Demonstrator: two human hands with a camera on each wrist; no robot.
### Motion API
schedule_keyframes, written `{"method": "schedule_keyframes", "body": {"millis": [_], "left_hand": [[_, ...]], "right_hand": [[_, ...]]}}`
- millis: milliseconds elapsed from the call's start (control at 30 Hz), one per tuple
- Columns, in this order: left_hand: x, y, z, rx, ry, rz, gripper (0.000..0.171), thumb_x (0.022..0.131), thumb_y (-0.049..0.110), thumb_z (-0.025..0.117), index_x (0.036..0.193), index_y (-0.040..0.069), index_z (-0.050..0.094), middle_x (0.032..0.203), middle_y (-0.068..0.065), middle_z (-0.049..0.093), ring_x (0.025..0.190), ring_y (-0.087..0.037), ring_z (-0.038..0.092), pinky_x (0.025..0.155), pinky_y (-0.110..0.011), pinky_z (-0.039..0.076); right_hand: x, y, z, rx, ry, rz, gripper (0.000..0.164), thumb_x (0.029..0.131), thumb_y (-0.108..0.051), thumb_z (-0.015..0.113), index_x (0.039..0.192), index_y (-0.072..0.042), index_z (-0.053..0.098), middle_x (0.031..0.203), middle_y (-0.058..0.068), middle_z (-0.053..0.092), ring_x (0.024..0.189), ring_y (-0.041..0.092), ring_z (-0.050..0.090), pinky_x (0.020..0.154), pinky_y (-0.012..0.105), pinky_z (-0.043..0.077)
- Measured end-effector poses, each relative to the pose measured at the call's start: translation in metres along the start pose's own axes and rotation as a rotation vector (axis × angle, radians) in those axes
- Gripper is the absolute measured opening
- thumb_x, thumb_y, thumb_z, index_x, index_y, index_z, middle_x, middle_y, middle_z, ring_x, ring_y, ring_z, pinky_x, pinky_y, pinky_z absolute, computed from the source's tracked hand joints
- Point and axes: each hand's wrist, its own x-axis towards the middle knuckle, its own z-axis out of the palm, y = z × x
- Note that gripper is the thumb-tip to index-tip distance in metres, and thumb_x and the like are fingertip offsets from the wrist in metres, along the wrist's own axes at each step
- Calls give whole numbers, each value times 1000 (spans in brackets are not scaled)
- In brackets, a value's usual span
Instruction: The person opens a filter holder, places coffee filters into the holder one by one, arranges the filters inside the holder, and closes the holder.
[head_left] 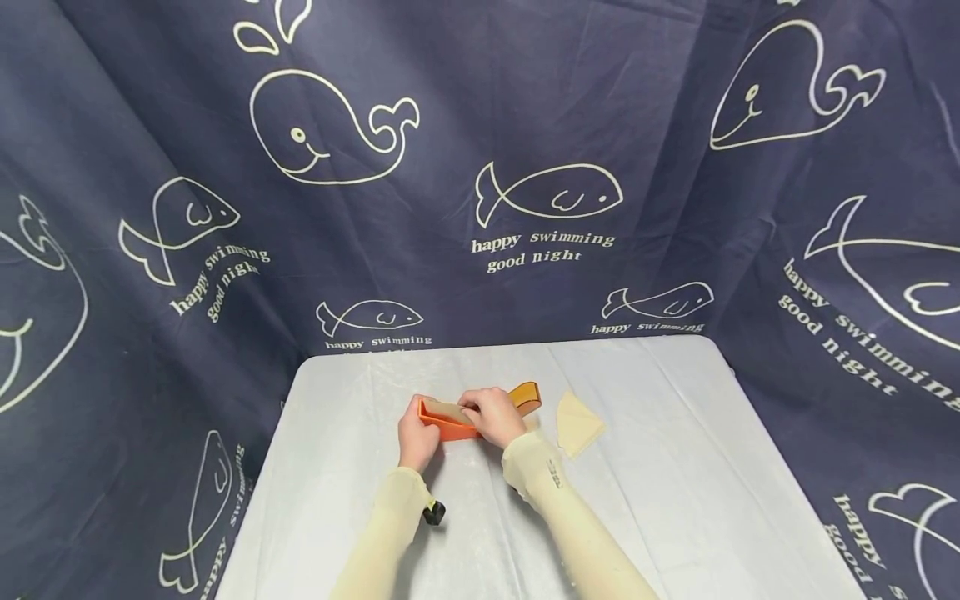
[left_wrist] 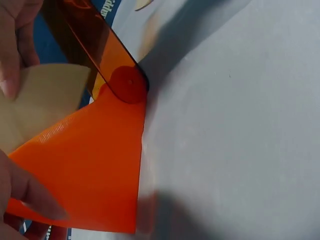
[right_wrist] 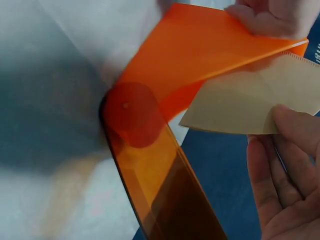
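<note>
An orange coffee filter case (head_left: pixel 457 432) is held above the white table by my left hand (head_left: pixel 417 437), which grips its left end with the thumb along the near side. Its translucent amber lid (right_wrist: pixel 165 185) is swung out on a round hinge, to the right in the head view. Tan coffee filter paper (left_wrist: pixel 47 95) with a crimped edge sits partly inside the case and sticks out of its open side. My right hand (head_left: pixel 495 417) pinches that paper between thumb and fingers, clearly so in the right wrist view. The case's inside is mostly hidden.
Right of my right hand, a separate fan-shaped paper filter (head_left: pixel 579 425) lies flat on the white-covered table (head_left: pixel 675 467). A dark blue curtain (head_left: pixel 450 275) with whale and fish drawings stands behind and beside the table. A small black piece (head_left: pixel 433 512) hangs at my left cuff.
</note>
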Motion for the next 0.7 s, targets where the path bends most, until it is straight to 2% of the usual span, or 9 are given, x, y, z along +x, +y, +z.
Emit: {"method": "schedule_keyframes", "body": {"millis": [233,467,700], "left_hand": [[-1,1,4,-3,53,-11,44,71,-19,55,101,11,65,97,-12,73,91,-30,68,81,-44,55],[-1,-5,9,-13,118,10,43,69,-20,56,96,11,67,90,-11,74,83,-32,68,74,-41,53],[0,-5,15,-14,141,8,40,71,-19,55,94,11,66,89,-12,74,83,-32,69,73,-46,56]], "right_hand": [[-1,2,11,-23,-37,29,8,92,-13,77,88,-20,79,82,-7,76,73,10,65,73,29,54],[-4,5,21,-39,-99,40,9,92,-12,76,87,-20,77,84,-7,76,76,12,66,76,31,55],[-4,7,28,-36,-128,50,10,93,-10,74,91,-18,79,87,-5,77,78,15,69,79,32,56]]}}
